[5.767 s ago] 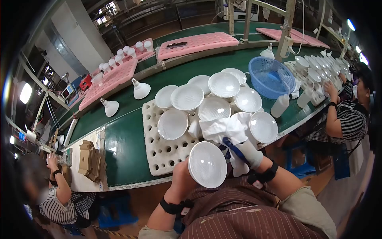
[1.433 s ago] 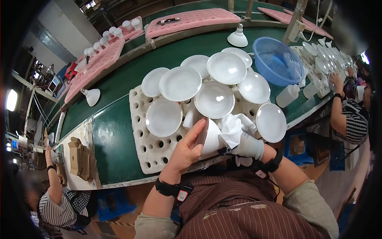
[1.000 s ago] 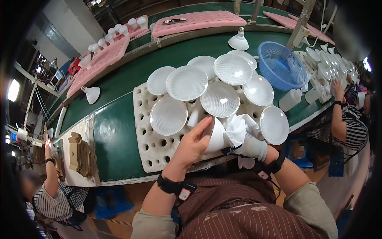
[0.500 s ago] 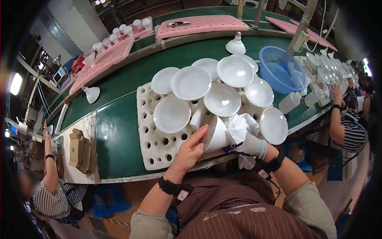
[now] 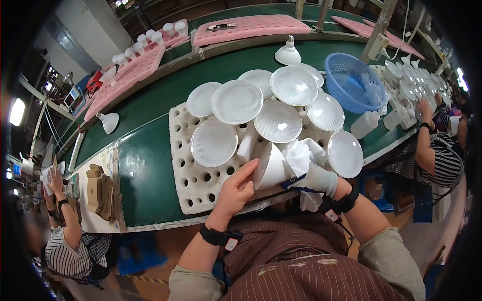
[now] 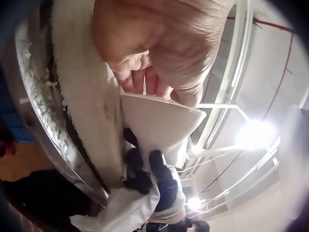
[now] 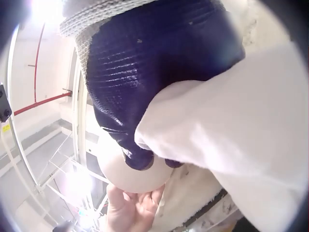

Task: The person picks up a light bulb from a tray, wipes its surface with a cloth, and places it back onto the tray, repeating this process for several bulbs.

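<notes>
My bare left hand, thumb and fingers part-curled, holds the wide rim of a white lamp at its eight o'clock. Near four, my gloved right hand grips its narrow end, with a white cloth. Toward eleven spreads the foam tray bearing upturned lamps; a blue basket sits around half past one.

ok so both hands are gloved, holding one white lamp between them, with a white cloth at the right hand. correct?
Not quite: the left hand is bare, as the left wrist view shows; only the right hand is gloved. The rest stands: one white lamp held between them, white cloth at the right hand.
</notes>
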Available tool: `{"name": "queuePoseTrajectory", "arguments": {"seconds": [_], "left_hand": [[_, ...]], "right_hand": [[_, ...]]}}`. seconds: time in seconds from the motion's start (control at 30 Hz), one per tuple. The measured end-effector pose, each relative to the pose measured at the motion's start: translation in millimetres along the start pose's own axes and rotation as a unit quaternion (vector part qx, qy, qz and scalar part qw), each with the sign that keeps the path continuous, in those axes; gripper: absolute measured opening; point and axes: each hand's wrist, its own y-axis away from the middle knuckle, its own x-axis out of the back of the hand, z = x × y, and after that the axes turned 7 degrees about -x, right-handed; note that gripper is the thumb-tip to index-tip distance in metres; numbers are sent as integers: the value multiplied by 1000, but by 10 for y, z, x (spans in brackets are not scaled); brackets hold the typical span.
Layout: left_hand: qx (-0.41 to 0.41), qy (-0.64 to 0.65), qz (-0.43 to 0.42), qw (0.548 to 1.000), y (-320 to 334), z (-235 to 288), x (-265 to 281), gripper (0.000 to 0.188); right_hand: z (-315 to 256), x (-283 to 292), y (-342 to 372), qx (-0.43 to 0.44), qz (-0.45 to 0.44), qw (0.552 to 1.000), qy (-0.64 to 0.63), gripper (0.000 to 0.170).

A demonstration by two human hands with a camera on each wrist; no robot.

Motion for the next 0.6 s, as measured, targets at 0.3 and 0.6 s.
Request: {"name": "queuePoseTrajectory", "arguments": {"seconds": [0.3, 0.6], "left_hand": [[35, 9, 56, 998, -142, 150, -178, 52], [90, 99, 36, 990, -268, 243, -209, 61]], "right_hand": [[109, -87, 16, 59, 11, 997, 52, 42], [-32, -45, -9, 82, 18, 986, 146, 37]]}}
